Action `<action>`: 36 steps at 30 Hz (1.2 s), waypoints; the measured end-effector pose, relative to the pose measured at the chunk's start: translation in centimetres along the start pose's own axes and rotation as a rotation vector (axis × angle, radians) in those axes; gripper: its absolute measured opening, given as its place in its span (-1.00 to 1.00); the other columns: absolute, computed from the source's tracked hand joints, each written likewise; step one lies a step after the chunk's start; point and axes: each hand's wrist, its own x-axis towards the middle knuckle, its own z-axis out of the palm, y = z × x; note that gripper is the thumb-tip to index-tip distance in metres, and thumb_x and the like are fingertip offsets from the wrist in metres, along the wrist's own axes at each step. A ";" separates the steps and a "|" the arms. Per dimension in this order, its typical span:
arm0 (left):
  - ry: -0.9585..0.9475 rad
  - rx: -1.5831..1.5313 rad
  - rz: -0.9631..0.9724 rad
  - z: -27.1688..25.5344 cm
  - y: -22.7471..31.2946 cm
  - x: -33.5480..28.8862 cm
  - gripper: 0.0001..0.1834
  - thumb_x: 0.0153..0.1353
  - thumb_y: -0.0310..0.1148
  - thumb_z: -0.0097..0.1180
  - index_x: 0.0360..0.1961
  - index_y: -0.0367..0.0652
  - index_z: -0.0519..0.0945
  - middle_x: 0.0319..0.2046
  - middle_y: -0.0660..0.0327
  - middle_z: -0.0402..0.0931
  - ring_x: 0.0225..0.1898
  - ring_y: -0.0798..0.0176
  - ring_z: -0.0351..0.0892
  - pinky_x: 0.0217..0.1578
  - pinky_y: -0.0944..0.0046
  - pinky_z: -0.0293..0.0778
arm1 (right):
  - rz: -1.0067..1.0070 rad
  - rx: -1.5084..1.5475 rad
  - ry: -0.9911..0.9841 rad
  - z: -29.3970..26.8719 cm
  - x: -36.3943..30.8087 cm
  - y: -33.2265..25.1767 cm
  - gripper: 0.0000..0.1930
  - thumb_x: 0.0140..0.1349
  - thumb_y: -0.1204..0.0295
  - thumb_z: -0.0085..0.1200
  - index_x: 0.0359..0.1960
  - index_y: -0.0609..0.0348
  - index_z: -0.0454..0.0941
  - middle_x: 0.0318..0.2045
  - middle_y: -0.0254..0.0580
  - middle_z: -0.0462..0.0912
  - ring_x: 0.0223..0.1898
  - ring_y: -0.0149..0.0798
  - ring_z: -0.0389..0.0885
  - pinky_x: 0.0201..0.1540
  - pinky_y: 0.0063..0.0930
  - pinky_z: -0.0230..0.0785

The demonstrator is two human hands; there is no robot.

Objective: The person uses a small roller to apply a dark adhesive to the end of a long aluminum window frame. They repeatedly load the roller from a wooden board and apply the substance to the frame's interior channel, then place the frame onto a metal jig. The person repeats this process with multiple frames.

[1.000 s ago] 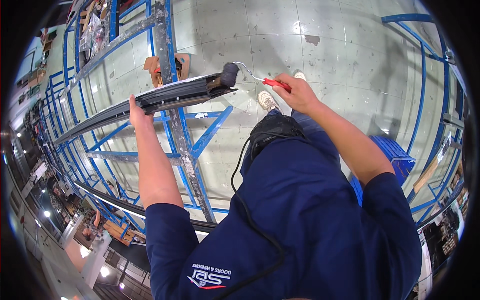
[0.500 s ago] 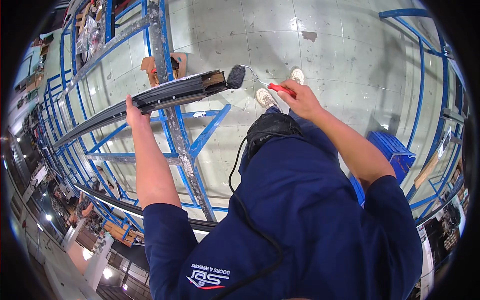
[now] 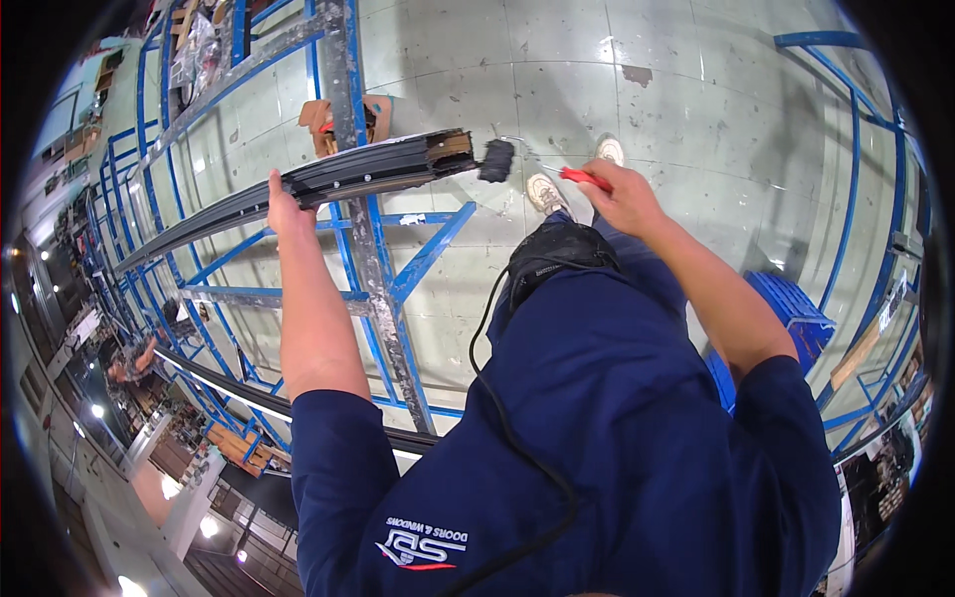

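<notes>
My left hand (image 3: 288, 207) is closed around a long, dark, grooved window or door profile (image 3: 368, 169), its thumb resting on top. The bar slants away to the left, and its open end shows a brownish, hollow section. Wrapped round the red handle of a small paint roller (image 3: 496, 161), the fingers of my right hand (image 3: 629, 199) are closed. The dark, fuzzy roller head hangs just off the right end of the profile, seemingly apart from it; its wire frame is smeared by motion.
Beneath the profile stands a blue, paint-spattered metal rack (image 3: 370, 239), with a cardboard box (image 3: 316, 117) behind it. A blue plastic crate (image 3: 791, 308) sits to my right, near another blue frame (image 3: 846, 199). At the far left is another person (image 3: 131, 363). Tiled floor (image 3: 696, 119) lies ahead.
The view has shifted, so the scene sits further right. The roller head has come slightly nearer to me relative to the profile's end. Both hands keep their grips.
</notes>
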 end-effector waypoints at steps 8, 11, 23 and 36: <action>0.007 -0.037 0.011 0.3 0.3 -0.7 -0.37 0.21 -0.22 0.43 0.14 -0.42 0.45 0.01 -0.14 0.57 -0.16 -0.21 0.72 -0.20 -0.42 0.69 | -0.274 -0.020 0.015 0.2 1.4 -4.8 -0.79 0.32 0.26 0.19 -0.12 0.05 0.62 -0.33 -0.16 0.67 -0.30 0.02 0.65 -0.24 -0.19 0.48; -0.001 -0.057 -0.028 0.3 0.4 -0.7 -0.47 0.26 -0.15 0.38 0.11 -0.22 0.48 0.02 -0.06 0.57 -0.04 -0.20 0.67 -0.07 -0.46 0.62 | -0.382 -0.031 0.011 1.7 2.8 -6.7 -0.81 0.31 0.27 0.19 -0.13 0.04 0.61 -0.34 -0.17 0.65 -0.30 0.01 0.64 -0.26 -0.18 0.46; 0.035 -0.063 0.030 0.3 0.4 -1.4 -0.41 0.23 -0.27 0.41 0.12 -0.46 0.49 -0.03 -0.11 0.59 -0.21 -0.17 0.73 -0.22 -0.38 0.71 | -0.322 -0.080 0.021 1.1 1.7 -5.9 -0.80 0.28 0.30 0.21 -0.13 0.06 0.62 -0.33 -0.15 0.66 -0.29 0.01 0.64 -0.26 -0.18 0.46; 0.006 -0.048 -0.025 0.2 0.4 -0.9 -0.50 0.29 -0.14 0.34 0.14 -0.14 0.50 0.04 -0.02 0.55 -0.03 -0.18 0.66 -0.06 -0.46 0.61 | -0.385 -0.122 0.038 1.6 2.0 -7.0 -0.81 0.26 0.31 0.22 -0.15 0.05 0.61 -0.38 -0.17 0.64 -0.30 0.00 0.63 -0.23 -0.15 0.45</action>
